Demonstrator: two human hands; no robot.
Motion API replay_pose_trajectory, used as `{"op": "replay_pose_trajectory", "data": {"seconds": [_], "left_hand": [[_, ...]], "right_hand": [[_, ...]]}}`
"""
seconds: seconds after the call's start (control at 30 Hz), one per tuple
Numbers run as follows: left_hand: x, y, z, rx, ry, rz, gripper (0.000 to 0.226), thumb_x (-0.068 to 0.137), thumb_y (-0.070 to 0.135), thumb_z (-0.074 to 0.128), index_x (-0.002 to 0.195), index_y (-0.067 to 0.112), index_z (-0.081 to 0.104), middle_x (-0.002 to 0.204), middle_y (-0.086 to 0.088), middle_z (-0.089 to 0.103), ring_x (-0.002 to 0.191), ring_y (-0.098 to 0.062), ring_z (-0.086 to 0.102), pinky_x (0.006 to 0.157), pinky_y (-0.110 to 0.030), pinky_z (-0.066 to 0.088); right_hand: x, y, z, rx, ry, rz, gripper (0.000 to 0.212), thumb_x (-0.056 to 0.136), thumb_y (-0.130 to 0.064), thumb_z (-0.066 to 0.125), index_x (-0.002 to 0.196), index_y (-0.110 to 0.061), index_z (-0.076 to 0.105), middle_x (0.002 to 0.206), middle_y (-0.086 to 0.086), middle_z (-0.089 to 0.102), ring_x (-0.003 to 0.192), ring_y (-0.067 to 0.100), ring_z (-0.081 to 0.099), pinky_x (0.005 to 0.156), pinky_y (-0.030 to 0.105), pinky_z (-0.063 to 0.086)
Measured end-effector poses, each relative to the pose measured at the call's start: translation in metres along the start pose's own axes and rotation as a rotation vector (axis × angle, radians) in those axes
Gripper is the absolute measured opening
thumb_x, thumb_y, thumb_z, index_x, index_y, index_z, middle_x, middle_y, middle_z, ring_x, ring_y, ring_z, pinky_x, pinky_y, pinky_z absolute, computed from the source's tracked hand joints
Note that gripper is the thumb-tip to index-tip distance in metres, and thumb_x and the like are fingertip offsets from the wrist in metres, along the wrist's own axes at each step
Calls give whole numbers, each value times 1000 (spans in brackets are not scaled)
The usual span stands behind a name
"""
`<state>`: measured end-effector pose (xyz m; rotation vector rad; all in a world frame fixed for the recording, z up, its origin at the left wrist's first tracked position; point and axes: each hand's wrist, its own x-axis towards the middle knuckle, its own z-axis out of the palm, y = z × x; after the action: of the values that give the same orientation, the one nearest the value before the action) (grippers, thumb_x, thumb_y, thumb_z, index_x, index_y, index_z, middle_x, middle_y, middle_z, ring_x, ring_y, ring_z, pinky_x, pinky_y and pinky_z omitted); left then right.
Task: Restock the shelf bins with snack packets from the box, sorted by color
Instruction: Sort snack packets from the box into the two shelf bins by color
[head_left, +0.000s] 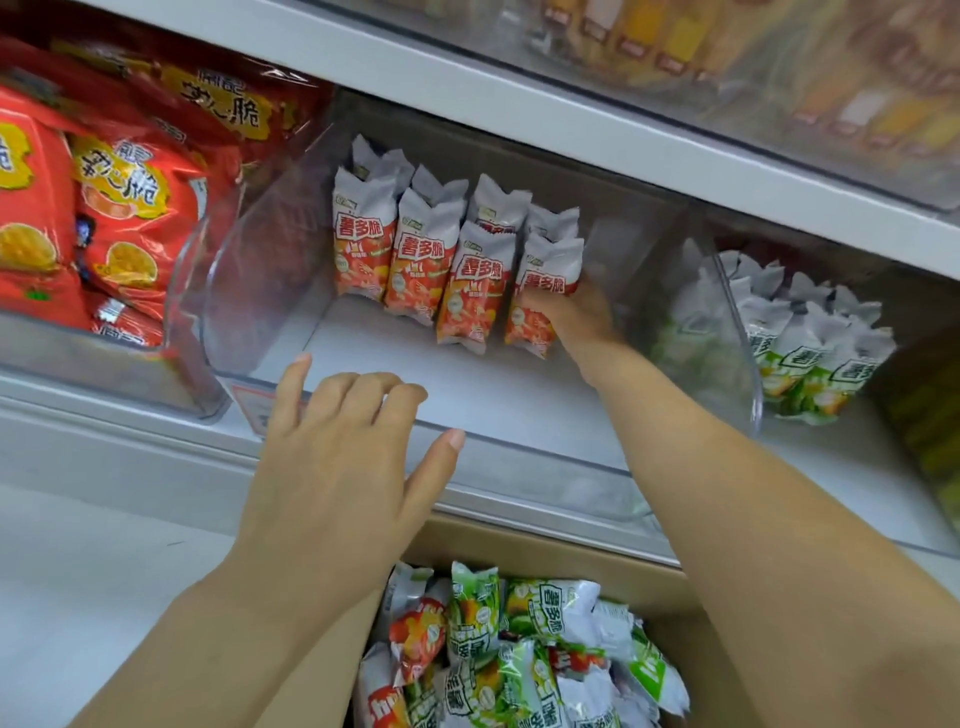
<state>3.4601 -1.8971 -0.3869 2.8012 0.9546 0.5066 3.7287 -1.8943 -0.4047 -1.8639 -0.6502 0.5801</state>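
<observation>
Red packet (540, 296) at row's right end in clear bin (519, 447), gripped by right hand (576, 312); left hand (337, 457) loosely spread, holding nothing, over bin's front rim.

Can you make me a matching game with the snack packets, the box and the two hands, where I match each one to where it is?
Things:
1. small red-and-white snack packets
2. small green-and-white snack packets
3. brown cardboard box
4. left hand

Places:
A. below the shelf, full of mixed red and green packets
B. on the front rim of the middle clear bin
C. standing in rows in the middle clear bin
D. in the clear bin on the right

Pairs: 1-C, 2-D, 3-A, 4-B

Bonus: the right hand holds the rightmost red packet with its fingers.
</observation>
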Motion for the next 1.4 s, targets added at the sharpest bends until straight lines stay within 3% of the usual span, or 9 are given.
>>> {"op": "replay_pose_trajectory", "data": {"seconds": [0.13, 0.27, 0.43, 0.67, 0.77, 0.83, 0.97, 1.17, 1.4], "left_hand": [[0, 0, 1, -3, 2, -3, 50, 94, 51, 31, 105, 18, 67, 105, 0, 67, 102, -26, 62, 109, -51, 26], [0, 0, 2, -8, 11, -5, 49, 94, 51, 32, 105, 19, 67, 105, 1, 66, 102, -25, 61, 109, -51, 26], [0, -1, 2, -12, 5, -5, 50, 94, 52, 31, 107, 19, 67, 107, 2, 67, 104, -24, 61, 111, -50, 24], [0, -1, 3, -9, 20, -2, 49, 94, 51, 32, 106, 19, 67, 106, 2, 66, 102, -25, 61, 110, -50, 25], [-1, -2, 3, -7, 25, 2, 49, 94, 51, 32, 106, 19, 67, 105, 2, 66, 101, -24, 61, 110, -49, 25], [-1, -2, 3, -6, 34, 6, 49, 94, 51, 32, 105, 19, 67, 104, 2, 66, 100, -24, 61, 110, -49, 25], [-2, -1, 3, 2, 55, 15, 48, 94, 50, 33, 104, 18, 67, 103, 2, 66, 98, -24, 62, 109, -48, 23], [-2, -2, 4, 6, 52, 16, 49, 94, 51, 33, 105, 18, 67, 103, 2, 66, 99, -24, 61, 109, -48, 24], [-2, -3, 5, 14, 72, 26, 47, 94, 51, 34, 104, 19, 66, 102, 2, 66, 99, -24, 61, 109, -47, 24]], "right_hand": [[-4, -4, 1, -18, 8, 1, 43, 76, -21, 74, 117, -26, 59, 110, -3, 68, 100, 17, 65, 91, 36, 53], [-8, -10, 2, 82, -89, -38, 48, 81, -8, 72, 122, -22, 53, 105, -9, 63, 90, 4, 60, 71, 15, 47], [-7, -11, 2, 148, -82, 22, 36, 85, 0, 57, 112, -23, 50, 97, -5, 64, 85, 8, 61, 70, 22, 48], [-9, -15, 9, -54, -63, 48, 40, 82, 8, 46, 115, -16, 44, 86, -8, 52, 77, 3, 48, 63, 18, 39], [-7, -17, 5, 106, -25, 24, 57, 78, -2, 56, 132, -12, 41, 99, -2, 58, 82, 7, 57, 65, 21, 47], [-3, -15, 7, 74, -12, 18, 80, 77, -17, 74, 144, -16, 28, 124, 0, 59, 107, 17, 60, 88, 35, 53], [-8, -7, 15, -236, -21, 70, 148, 47, -61, 86, 151, -25, -14, 155, 1, 30, 141, 25, 34, 111, 49, 34], [-9, -3, 20, -442, -14, 89, 152, 53, -62, 83, 148, -19, -27, 162, 3, 6, 148, 29, 10, 114, 50, 23], [-14, -10, 17, -502, 31, 128, 147, 55, -64, 81, 150, -19, -22, 161, 8, 9, 146, 33, 18, 112, 51, 28]]}}
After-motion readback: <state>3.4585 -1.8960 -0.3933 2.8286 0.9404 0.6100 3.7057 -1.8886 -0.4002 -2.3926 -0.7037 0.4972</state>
